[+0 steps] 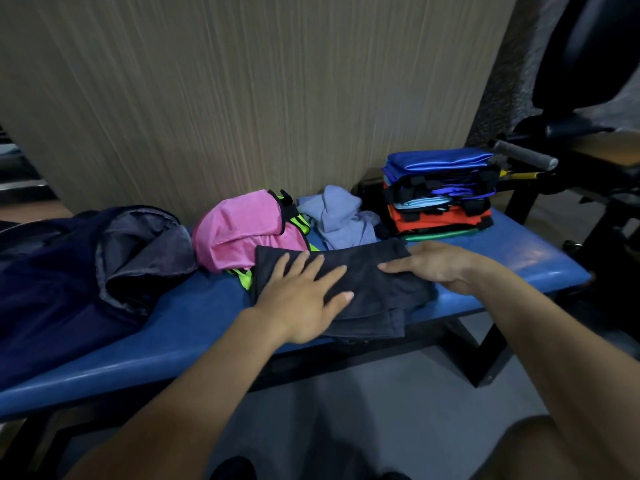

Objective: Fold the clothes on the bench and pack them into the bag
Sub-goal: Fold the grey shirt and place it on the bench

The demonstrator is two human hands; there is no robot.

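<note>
A dark grey garment (374, 289) lies partly folded on the blue bench (180, 327), one corner hanging over the front edge. My left hand (304, 299) presses flat on its left half with fingers spread. My right hand (436, 265) rests flat on its right end, fingers straight. Behind it lie a pink garment with neon green trim (242, 230) and a crumpled light blue garment (339, 220). A dark navy bag (86, 268) lies open at the bench's left end.
A stack of folded blue, black and orange items (440, 195) stands at the bench's right end. A beige wall (242, 98) runs close behind the bench. Black gym equipment with a grey handle (526, 155) stands to the right. Grey floor lies below.
</note>
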